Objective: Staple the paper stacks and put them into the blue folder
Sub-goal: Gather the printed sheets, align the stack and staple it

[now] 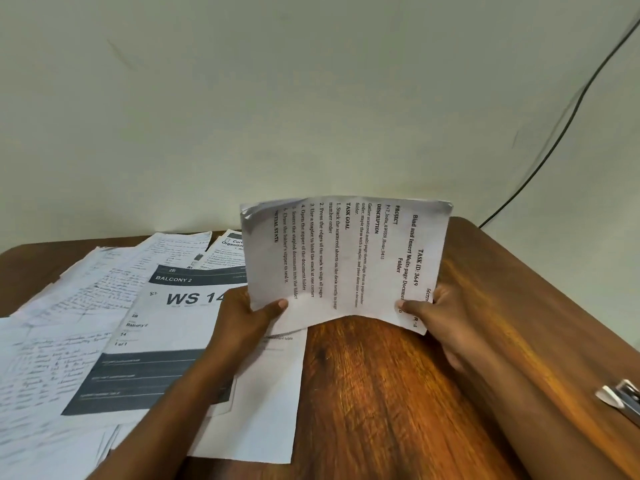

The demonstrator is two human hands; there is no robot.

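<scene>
The stapler (pixel 621 398) lies at four o'clock on the wooden worktop (pixel 374 393), only its metal end in view, well apart from both hands. Nearer the centre, the left hand (pixel 247 318) pinches the paper stack (pixel 343 258) at its seven o'clock corner, thumb on the printed face. The right hand (pixel 441 315) pinches the five o'clock corner the same way, fingers curled behind. Both forearms reach in from six o'clock. The stack stands upright on its long side, bowed upward along the lower edge. To square it well, I judge the grip should loosen so the sheets drop flush when tapped on the wood. Loose sheets (pixel 114 327) spread from eight to ten o'clock. No blue folder is in view.
</scene>
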